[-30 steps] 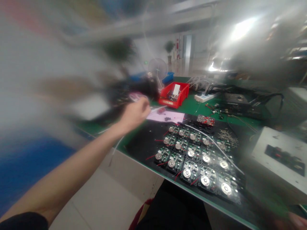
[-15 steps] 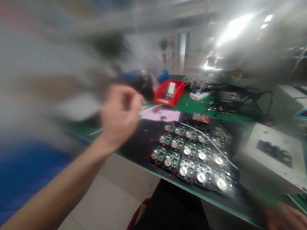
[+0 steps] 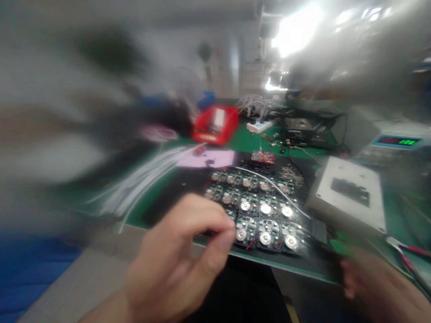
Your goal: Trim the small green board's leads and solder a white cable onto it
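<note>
My left hand (image 3: pixel 182 251) is raised in front of the near table edge, thumb and index finger pinched together. Whatever is between the fingertips is too small to make out. Just beyond the fingertips lie rows of small circuit boards (image 3: pixel 268 231), each with a round metal disc and several with thin red wires. At the lower right is my right hand (image 3: pixel 380 278), low by the table edge and smeared by motion. A blurred green patch (image 3: pixel 340 246) shows near its fingers, and a dark block (image 3: pixel 318 231) lies just beyond.
A white-topped box (image 3: pixel 353 186) stands right of the boards, with red-handled pliers (image 3: pixel 400 251) nearby. White wires (image 3: pixel 141 175) lie at left beside pink paper (image 3: pixel 218 158). Farther back are a red bin (image 3: pixel 232 123), a power strip (image 3: pixel 259 126) and loose screws (image 3: pixel 291 176).
My left hand has come down and right, from above the table's left side to in front of the boards. My right hand shows more at lower right. The view has turned right.
</note>
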`<action>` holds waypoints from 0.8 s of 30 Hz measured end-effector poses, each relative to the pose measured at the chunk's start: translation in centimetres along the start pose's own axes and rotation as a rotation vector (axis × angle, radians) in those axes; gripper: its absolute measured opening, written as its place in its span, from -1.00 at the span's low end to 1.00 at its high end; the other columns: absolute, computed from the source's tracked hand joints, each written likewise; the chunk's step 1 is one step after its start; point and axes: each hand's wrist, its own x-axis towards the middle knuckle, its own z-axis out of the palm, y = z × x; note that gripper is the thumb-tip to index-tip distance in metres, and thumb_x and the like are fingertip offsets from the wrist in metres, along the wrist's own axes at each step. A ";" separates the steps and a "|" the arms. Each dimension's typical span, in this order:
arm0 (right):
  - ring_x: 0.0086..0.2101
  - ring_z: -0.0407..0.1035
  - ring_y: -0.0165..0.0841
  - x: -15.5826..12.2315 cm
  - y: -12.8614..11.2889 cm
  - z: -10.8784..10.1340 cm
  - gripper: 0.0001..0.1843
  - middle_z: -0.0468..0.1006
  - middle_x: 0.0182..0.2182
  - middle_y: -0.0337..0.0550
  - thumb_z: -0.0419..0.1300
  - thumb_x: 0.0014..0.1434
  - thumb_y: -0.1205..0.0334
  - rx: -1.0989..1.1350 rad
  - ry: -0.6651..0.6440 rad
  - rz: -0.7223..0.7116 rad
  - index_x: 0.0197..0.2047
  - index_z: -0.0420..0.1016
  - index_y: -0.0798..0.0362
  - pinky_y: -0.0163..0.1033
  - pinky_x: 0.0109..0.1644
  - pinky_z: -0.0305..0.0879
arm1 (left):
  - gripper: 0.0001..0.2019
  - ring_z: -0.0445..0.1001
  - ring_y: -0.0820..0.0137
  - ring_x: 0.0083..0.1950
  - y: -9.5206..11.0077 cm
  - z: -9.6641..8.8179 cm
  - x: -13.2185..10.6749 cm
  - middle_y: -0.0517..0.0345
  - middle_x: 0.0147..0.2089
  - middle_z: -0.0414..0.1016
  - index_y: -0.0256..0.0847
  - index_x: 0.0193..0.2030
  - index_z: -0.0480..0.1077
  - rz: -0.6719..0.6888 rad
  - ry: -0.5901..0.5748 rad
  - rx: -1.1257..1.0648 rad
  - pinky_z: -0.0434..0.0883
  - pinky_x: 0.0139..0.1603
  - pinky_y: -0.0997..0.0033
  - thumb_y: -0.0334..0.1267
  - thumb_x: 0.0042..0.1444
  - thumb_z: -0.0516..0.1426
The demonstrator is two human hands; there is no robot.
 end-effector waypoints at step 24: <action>-0.48 0.42 -0.31 -5.8 -2.1 3.5 -0.46 0.56 -0.33 -0.04 0.43 0.22 -0.23 -0.041 0.098 0.062 -0.09 0.58 0.11 -0.30 -0.52 0.44 | -0.67 0.57 0.29 -0.18 1.4 17.0 -8.4 -0.03 -0.06 0.66 -0.24 0.13 0.49 0.103 -0.271 -0.149 0.50 -0.19 0.25 -0.53 0.30 0.11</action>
